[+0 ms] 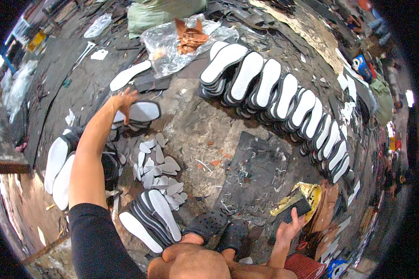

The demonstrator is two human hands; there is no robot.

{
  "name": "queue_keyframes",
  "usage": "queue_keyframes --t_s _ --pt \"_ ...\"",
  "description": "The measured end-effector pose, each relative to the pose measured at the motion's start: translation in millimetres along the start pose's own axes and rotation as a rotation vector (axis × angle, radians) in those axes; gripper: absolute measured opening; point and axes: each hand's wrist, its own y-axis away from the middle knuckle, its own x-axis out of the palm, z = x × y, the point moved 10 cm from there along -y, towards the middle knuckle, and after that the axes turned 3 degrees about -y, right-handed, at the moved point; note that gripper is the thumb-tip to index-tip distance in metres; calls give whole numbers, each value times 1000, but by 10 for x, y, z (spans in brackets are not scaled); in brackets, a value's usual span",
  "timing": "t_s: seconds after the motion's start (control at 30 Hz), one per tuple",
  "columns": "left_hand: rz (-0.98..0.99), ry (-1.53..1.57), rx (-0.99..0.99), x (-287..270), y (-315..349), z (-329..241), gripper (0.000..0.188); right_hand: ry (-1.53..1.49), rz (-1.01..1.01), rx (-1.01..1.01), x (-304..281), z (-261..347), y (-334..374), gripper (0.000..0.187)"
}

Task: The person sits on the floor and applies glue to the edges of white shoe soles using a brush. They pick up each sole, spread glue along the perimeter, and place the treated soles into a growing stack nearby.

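Note:
My left hand (124, 102) reaches out with its fingers apart over a stack of grey-topped shoe insoles (144, 111); whether it touches them I cannot tell. Just beyond lies a single white insole (131, 75). My right hand (289, 229) is closed on the near edge of a dark flat rectangular piece (291, 211). That piece is held tilted over a yellow-smeared container (314, 195), whose inside it partly hides. Small grey teardrop-shaped pads (165, 167) lie in a loose heap between my hands.
Stacked white-topped insoles (267, 81) curve from the far middle to the right. More insoles lie near my feet (151, 218) and beyond my left forearm (58, 160). A dark mat (253, 174) with scraps covers part of the floor. A clear plastic bag (172, 46) holds brown pieces.

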Motion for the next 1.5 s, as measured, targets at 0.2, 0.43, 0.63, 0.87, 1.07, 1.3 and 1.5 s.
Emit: queue_keyframes --t_s 0.2,0.43,0.63,0.87,1.07,1.3,1.5 --pt "68 60 98 244 123 -371 142 61 -91 37 54 264 168 71" --pt "-79 96 110 -54 513 -371 153 -13 67 -60 -120 328 87 52" --pt "-147 -40 174 -257 666 -533 154 -56 9 -80 -124 265 78 54" --pt "-214 322 184 -1308 1040 -715 129 -113 13 -125 -198 430 54 48" --pt "-722 381 737 -3056 2006 -3200 119 -145 -21 -167 -503 580 9 47" --pt "-951 77 455 -2222 1838 -5774 78 -194 -184 -301 -719 894 57 45" --pt "-1040 117 401 -1933 1971 -6103 103 -275 -250 -274 -1321 787 80 50"
